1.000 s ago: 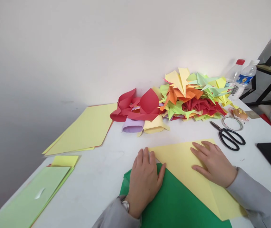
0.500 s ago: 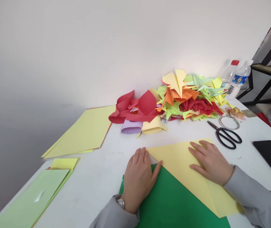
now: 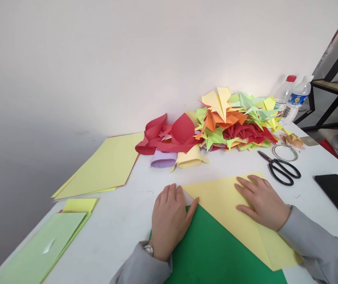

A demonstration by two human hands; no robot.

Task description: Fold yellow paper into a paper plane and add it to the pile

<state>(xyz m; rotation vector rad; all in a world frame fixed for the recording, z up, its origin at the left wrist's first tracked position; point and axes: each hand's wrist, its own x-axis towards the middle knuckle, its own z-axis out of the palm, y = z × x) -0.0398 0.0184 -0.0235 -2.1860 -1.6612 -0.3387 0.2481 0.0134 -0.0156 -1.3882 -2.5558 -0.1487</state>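
A folded sheet of pale yellow paper [image 3: 219, 197] lies slanting across the table, its lower left edge over a green sheet [image 3: 213, 252]. My right hand [image 3: 260, 201] rests flat on the yellow paper with fingers spread. My left hand [image 3: 170, 221] lies palm down on the green sheet's upper left part, thumb stretched out to the yellow paper's edge and fingertips by its left corner. What is under the left palm is hidden. Neither hand grips anything.
Yellow sheets [image 3: 106, 165] and light green paper [image 3: 44, 240] lie at left. Folded paper planes [image 3: 234, 118] and red paper shapes [image 3: 182, 132] are heaped by the wall. Scissors [image 3: 281, 167], a tape roll [image 3: 285, 152], two bottles [image 3: 296, 98] and a black flat object [image 3: 337, 197] stand or lie at right.
My left hand has slid slightly to the left along the paper's edge. My right hand stays in the same place, and the papers look unmoved.
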